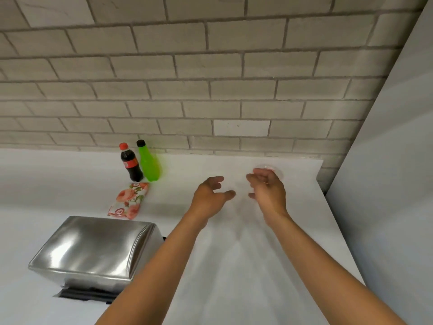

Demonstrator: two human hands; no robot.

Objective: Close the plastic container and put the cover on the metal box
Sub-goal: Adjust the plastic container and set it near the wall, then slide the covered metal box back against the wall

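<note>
The clear plastic container was barely visible: only a faint transparent round rim [269,168] showed just behind the right hand [267,191], right of centre in the frame, near the back edge of the white bench [234,254]. Whether that rim was the container or its lid could not be told, nor whether the right hand touched it. The right hand's fingers were curled loosely, and whether they gripped anything transparent could not be told. The left hand [210,195] hovered just beside it toward the centre, fingers spread and released, holding nothing visible. The two hands faced each other with a small gap between them.

The shiny brushed metal box [93,249] with a domed top sat at the lower left of the frame on the bench, well apart from the hands. Above it lay a floral pink and white fabric cover [128,200], folded flat. Farther back, against the grey brick-patterned wall [210,66], stood a dark cola bottle with a red cap [131,163] and, touching it, a bright green bottle with a black cap [150,163].
</note>
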